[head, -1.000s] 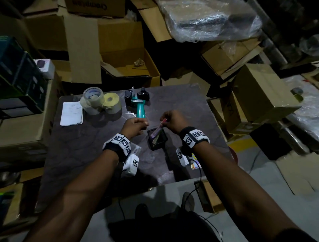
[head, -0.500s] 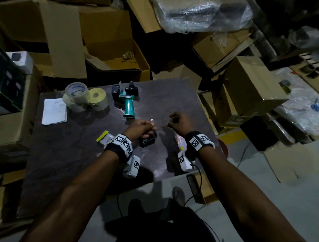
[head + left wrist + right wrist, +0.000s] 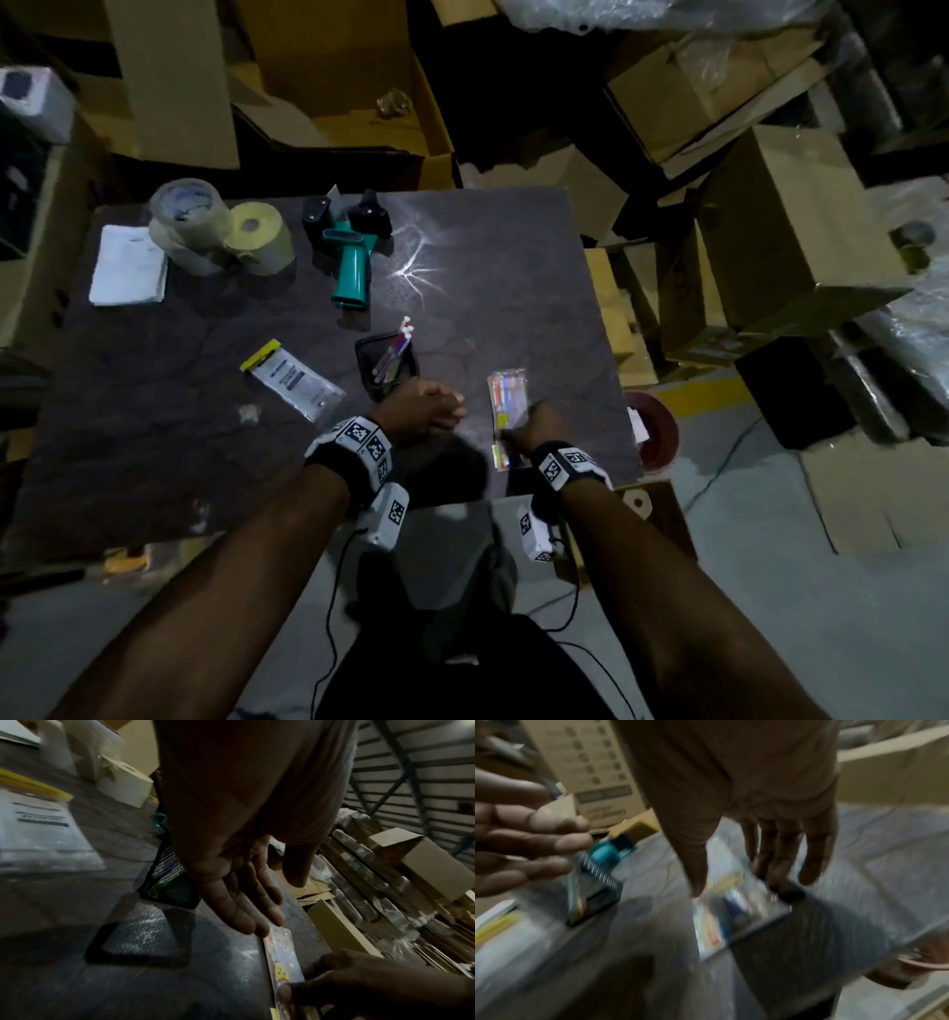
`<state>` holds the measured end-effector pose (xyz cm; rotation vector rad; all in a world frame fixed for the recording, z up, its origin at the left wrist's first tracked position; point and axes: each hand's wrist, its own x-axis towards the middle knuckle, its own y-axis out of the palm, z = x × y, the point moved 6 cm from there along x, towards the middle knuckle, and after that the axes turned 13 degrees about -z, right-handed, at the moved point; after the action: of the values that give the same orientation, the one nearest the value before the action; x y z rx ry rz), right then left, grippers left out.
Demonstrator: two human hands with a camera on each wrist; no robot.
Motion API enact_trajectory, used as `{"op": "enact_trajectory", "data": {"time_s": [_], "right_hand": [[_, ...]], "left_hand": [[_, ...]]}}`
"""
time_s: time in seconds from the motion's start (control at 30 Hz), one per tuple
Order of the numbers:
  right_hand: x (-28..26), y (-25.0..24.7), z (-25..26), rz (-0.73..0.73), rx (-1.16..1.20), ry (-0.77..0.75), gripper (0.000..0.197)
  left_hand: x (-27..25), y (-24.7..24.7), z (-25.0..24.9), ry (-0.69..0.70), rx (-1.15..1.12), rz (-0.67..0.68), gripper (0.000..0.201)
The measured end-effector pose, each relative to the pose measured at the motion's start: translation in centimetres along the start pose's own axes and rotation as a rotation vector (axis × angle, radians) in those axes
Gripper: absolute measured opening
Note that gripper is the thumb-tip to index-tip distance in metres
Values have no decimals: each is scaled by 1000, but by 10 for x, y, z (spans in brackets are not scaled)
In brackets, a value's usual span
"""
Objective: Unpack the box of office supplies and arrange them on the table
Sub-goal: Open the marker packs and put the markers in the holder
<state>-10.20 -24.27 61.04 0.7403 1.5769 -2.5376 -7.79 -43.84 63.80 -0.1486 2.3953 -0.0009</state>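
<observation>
Around us stand stacked cardboard boxes (image 3: 791,226) in a dim storeroom, and before us is a dark table (image 3: 154,411). Near its right front edge lies a clear colourful packet (image 3: 507,406); its long axis runs from the near edge toward the far side, almost straight away from us, and its near end reaches the table's edge. Our right hand (image 3: 534,431) is on that near end: the left wrist view shows a fingertip pressed on the packet, yet we cannot tell whether the fingers merely press it or grasp it, since the right wrist view is blurred. Our left hand (image 3: 426,411) hovers just left of the packet with fingers straight and relaxed, holding nothing. Just beyond it stands a black mesh pen holder (image 3: 387,362) with pens (image 3: 398,342) leaning toward the far right. To the left lies a flat yellow-topped packet (image 3: 292,380), set aslant. At the far side we see a teal tape dispenser (image 3: 349,257), handle toward us, two tape rolls (image 3: 221,231) and a white pad (image 3: 128,267).
</observation>
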Motion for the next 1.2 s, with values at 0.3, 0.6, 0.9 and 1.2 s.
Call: {"op": "enact_trajectory", "data": {"time_s": [0.3, 0.6, 0.9, 1.2], "right_hand": [[8, 22, 11, 299, 398, 16, 39], [-11, -48, 57, 438, 634, -296, 29], [-23, -97, 125, 628, 782, -400, 43], [-64, -75, 216, 604, 756, -538, 31]], "left_hand": [[5, 16, 43, -27, -69, -157, 11], [-20, 34, -26, 261, -249, -164, 31], [-80, -33, -81, 765, 338, -224, 21], [-81, -149, -99, 739, 399, -364, 25]]}}
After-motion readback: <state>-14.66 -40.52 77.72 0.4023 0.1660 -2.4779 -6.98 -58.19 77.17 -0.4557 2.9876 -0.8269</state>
